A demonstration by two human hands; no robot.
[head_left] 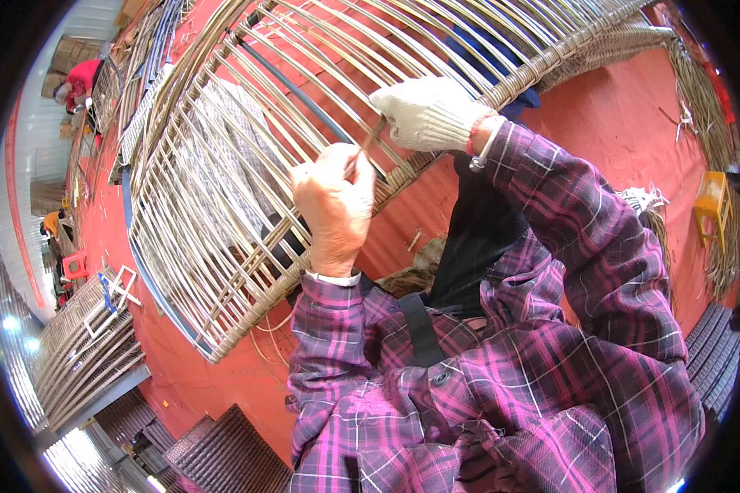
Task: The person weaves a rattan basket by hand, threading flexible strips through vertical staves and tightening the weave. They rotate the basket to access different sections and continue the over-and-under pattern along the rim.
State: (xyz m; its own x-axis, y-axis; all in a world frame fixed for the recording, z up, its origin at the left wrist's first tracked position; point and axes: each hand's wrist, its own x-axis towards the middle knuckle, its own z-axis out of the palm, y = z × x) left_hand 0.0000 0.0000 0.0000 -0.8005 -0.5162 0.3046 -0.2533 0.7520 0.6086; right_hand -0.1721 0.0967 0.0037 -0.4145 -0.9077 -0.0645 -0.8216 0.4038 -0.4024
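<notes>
My bare left hand (333,205) pinches a thin tan cane strip (368,141) between thumb and fingers. My white-gloved right hand (427,112) is closed on the same strip, against the rim of the large curved rattan frame (222,164) over the red floor (617,131).

Looks like we're in a wicker furniture workshop, more small factory than anyone's home. There's a big half-woven frame (247,164) of bent canes taking up most of the red floor (625,140), loose cane strips (703,107) piled along the edge, finished woven panels (230,448) stacked low down, more frames (86,349) leaning by the wall, and another worker (78,82) bent over at the far end.
</notes>
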